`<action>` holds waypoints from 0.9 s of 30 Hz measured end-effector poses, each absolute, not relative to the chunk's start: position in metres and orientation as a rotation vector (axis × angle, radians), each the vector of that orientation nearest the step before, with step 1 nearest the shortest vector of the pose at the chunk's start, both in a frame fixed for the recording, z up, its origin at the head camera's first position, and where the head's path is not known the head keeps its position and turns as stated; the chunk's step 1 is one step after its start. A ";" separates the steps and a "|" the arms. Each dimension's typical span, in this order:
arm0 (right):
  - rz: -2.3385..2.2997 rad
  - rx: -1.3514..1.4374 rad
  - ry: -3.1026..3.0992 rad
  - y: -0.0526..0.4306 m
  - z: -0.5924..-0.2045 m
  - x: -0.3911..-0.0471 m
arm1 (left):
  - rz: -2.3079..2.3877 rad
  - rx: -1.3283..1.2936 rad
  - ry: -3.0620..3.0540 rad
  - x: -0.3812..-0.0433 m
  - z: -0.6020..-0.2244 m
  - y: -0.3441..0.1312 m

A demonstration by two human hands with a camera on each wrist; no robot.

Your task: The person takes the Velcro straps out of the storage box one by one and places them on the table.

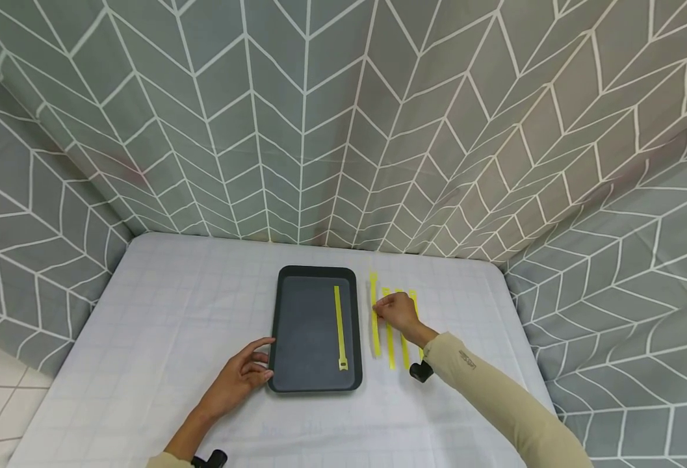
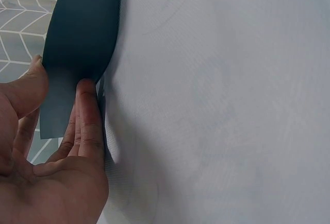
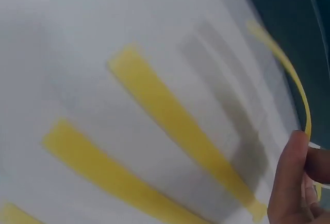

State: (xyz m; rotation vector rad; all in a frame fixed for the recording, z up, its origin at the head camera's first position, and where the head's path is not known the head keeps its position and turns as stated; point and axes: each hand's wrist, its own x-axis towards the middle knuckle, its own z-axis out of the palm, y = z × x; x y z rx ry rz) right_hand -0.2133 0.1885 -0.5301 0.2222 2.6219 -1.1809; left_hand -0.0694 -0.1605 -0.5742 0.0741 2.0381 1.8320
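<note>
A dark grey rectangular tray (image 1: 302, 325) lies on the table with a yellow hook-and-loop cable strap (image 1: 339, 325) along its right side. The left hand (image 1: 236, 382) holds the tray's left rim, thumb and fingers on either side of the tray wall (image 2: 85, 28) in the left wrist view. Just beyond the tray's right edge, the right hand (image 1: 400, 313) pinches another yellow strap (image 1: 374, 331). In the right wrist view this pinched strap (image 3: 294, 72) curves up off the cloth. Its lower part is mostly hidden there by the fingers (image 3: 290, 177).
Three more yellow straps lie side by side under and around the right hand, among them one strap (image 1: 390, 348) nearest the tray. A white cloth (image 1: 179, 312) covers the table. Grey patterned curtains (image 1: 296, 130) hang behind and at both sides.
</note>
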 end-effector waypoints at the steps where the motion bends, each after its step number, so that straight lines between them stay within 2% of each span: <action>1: -1.173 0.234 2.610 0.189 -0.529 -0.212 | 1.832 0.073 2.039 -0.070 -0.574 -0.161; 12: -1.131 0.312 2.553 0.190 -0.536 -0.207 | 1.822 0.062 2.054 -0.070 -0.574 -0.160; 27: -0.985 0.088 2.683 0.190 -0.536 -0.204 | 1.832 0.050 2.043 -0.070 -0.576 -0.159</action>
